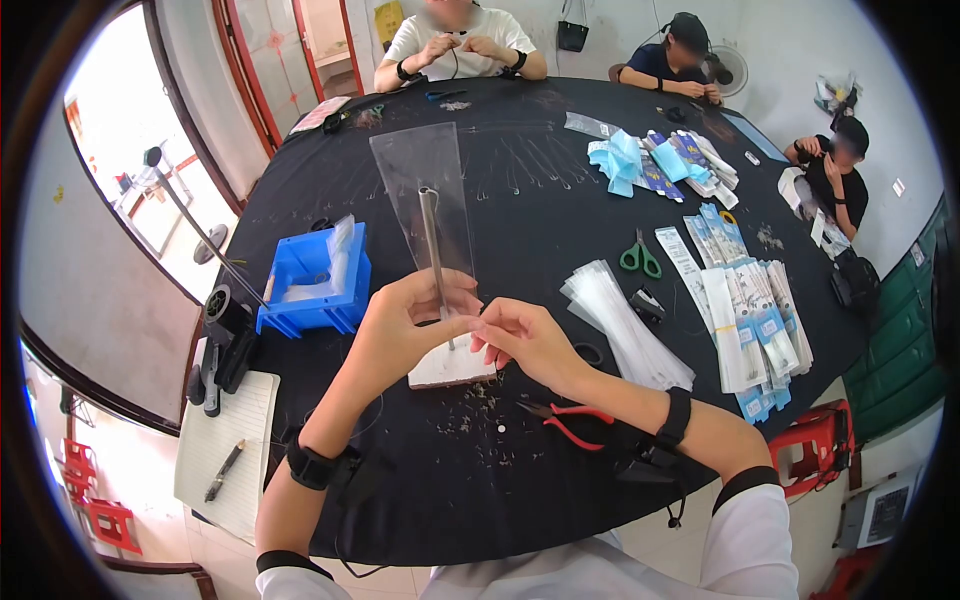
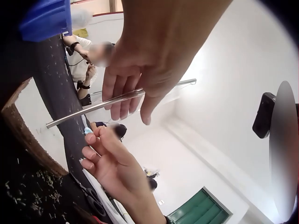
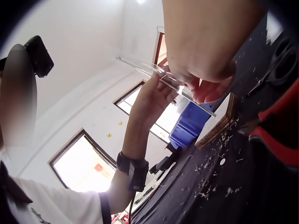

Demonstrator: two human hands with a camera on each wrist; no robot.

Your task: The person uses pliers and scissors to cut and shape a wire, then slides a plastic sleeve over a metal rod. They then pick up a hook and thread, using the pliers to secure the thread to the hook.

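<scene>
A metal rod (image 1: 431, 235) rises from a white-topped board (image 1: 455, 360) in front of me. Upright behind it stands a clear plastic sheet (image 1: 420, 165). My left hand (image 1: 415, 320) is around the rod, its fingers behind and thumb in front; in the left wrist view those fingers are nearly straight. From the right my right hand (image 1: 525, 340) meets the left thumb tip, close beside the rod. Its thumb and forefinger pinch together in the left wrist view, with the other fingers curled. I cannot tell what small, thin thing lies between these fingertips.
Red-handled pliers (image 1: 575, 422) and small clippings (image 1: 480, 425) lie near me. A blue bin (image 1: 320, 290) and notebook (image 1: 225, 440) are left; clear sleeves (image 1: 625, 330), green scissors (image 1: 641, 258) and packets (image 1: 760, 325) right. Thin wires (image 1: 530, 160) lie farther back. Several people sit around the table.
</scene>
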